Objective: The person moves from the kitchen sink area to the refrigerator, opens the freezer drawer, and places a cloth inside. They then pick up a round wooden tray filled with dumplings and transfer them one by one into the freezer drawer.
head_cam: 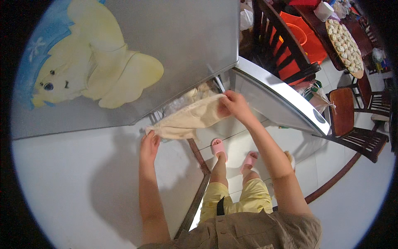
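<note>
A cream cloth (192, 115) is stretched between my two hands. My left hand (150, 146) pinches its lower left corner close to the white wall. The opposite upper end is in the grip of my right hand (234, 104), beside the open refrigerator door (273, 102). Behind the cloth is an open drawer or compartment of the refrigerator (192, 56), holding clear plastic bags (177, 105) and pale items. The cloth hides much of what lies inside.
Dark wooden chairs (342, 112) stand right of the door. An orange bucket (295, 34) sits behind a chair back. On the table at upper right lies a round board of dumplings (345, 46). Brown baseboard (199, 157) runs along the wall by my pink slippers (218, 147).
</note>
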Demonstrator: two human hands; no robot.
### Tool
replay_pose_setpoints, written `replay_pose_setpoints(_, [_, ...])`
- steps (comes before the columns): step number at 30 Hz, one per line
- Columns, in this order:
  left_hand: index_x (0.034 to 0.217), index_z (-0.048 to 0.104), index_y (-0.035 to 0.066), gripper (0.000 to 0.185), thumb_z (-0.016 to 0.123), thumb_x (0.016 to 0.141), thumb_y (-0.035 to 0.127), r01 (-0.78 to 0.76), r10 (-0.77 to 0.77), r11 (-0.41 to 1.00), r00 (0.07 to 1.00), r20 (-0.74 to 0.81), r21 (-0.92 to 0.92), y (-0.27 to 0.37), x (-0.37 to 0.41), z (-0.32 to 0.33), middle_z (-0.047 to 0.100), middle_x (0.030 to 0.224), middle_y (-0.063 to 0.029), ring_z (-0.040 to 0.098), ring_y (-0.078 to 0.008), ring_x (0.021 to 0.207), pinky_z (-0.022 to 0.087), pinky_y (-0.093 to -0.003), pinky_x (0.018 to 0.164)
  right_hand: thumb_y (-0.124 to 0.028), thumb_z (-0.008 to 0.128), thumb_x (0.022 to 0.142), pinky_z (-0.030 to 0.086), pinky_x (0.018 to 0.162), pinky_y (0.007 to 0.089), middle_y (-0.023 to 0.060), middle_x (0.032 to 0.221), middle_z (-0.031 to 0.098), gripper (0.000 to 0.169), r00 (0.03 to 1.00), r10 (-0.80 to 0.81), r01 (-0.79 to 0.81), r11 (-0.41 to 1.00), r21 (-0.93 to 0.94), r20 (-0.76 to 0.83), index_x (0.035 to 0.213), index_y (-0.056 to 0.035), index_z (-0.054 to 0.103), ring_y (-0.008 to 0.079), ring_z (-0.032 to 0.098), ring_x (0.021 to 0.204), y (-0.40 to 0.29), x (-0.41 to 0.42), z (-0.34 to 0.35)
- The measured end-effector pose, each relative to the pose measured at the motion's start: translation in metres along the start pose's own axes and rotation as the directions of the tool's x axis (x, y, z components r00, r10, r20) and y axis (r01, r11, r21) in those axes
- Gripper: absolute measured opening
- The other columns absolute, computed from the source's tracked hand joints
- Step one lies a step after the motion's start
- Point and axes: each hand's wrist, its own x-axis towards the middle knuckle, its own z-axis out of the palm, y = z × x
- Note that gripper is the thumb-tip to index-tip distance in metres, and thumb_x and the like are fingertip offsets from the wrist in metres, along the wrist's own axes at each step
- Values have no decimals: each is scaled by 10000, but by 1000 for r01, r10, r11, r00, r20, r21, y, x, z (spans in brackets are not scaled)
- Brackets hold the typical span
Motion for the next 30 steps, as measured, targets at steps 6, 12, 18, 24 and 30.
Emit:
replay_pose_setpoints(6, [1267,350,-149,403,433,979,120,-121,113,992,977,180,37,-22,81,31,439,1298,-267,460,-319,1230,385,-388,1064,-152,558,836,486,742,392,200,881,642,273,932,-311,359,858,-366,187,1047,21,575,309,621,804,42,98,43])
replay_pose_setpoints(12, [1234,440,-77,338,452,962,124,-440,379,742,898,224,506,-35,154,41,437,1325,-202,440,-290,1202,376,-390,1010,-221,581,816,423,926,402,251,1144,568,392,916,-297,399,738,-543,269,1153,-22,573,375,532,1080,45,152,61])
replay_pose_setpoints(18, [1106,571,-41,296,486,938,188,-312,598,404,802,10,860,-29,174,72,555,1187,-194,519,-308,1064,399,-406,921,-259,592,817,338,1024,404,205,1274,501,445,894,-398,429,635,-642,204,1213,-59,553,344,446,1199,52,179,70])
replay_pose_setpoints(24, [1104,571,-34,328,499,930,234,-316,586,346,808,59,883,-18,194,70,563,1162,-215,523,-343,1054,397,-419,921,-296,567,835,291,1058,411,184,1331,455,479,885,-415,415,502,-759,210,1257,-73,523,337,396,1247,53,221,87])
replay_pose_setpoints(30, [1103,572,-27,363,512,921,281,-338,559,253,816,148,907,-26,193,75,570,1136,-236,528,-377,1044,395,-432,920,-333,543,853,245,1091,418,163,1388,408,514,880,-437,384,423,-821,186,1301,-87,492,330,346,1295,65,220,89])
